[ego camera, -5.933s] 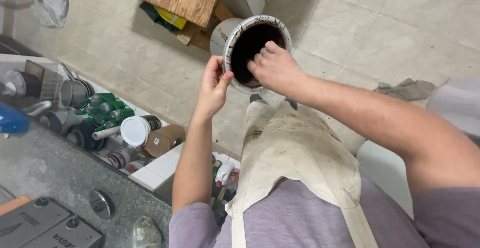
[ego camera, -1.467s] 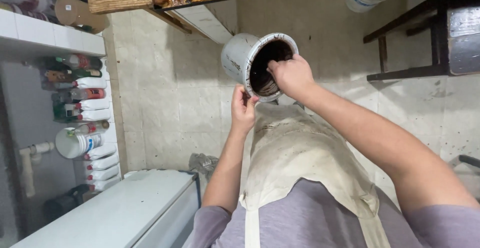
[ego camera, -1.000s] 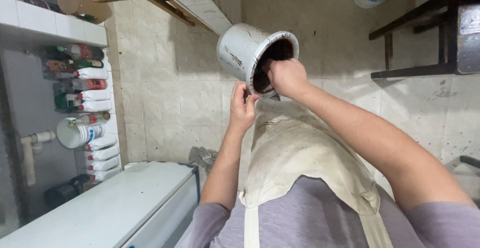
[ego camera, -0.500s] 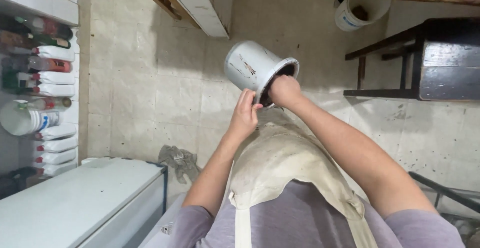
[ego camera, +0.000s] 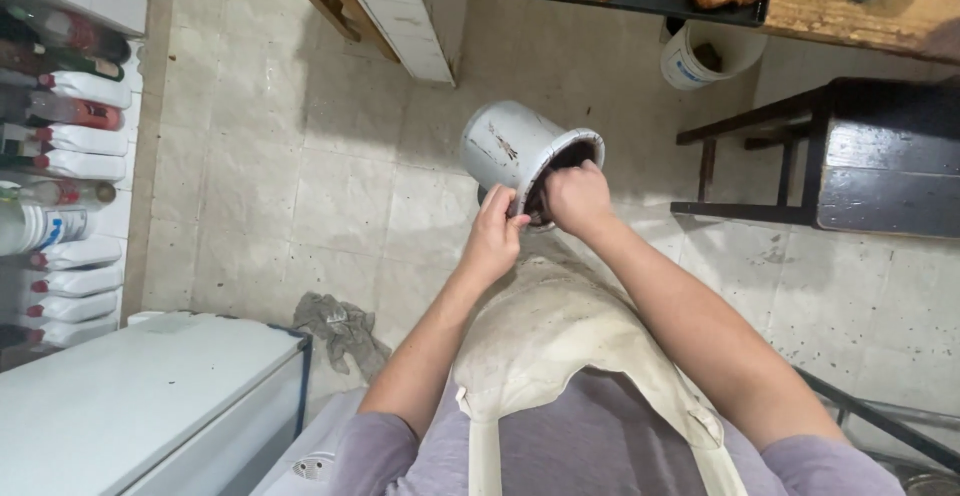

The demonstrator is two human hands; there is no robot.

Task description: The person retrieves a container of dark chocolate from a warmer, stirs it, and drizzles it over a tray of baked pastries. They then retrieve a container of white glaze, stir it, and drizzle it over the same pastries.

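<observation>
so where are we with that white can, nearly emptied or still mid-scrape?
Mid-scrape. The white can is already tipped on its side; left hand steadies its rim, right hand reaches inside. The inner wall looks dark, so residue probably remains. How much is left inside can't be seen.

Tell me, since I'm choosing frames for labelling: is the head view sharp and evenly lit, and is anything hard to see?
Head view: lighting is soft and even, with no strong glare. The dented white metal can, left hand and right hand are fairly sharp. The can's dark inside is too shadowed to read. Straight lines bow near the edges, and the white plastic bottles at far left look slightly soft.
</observation>
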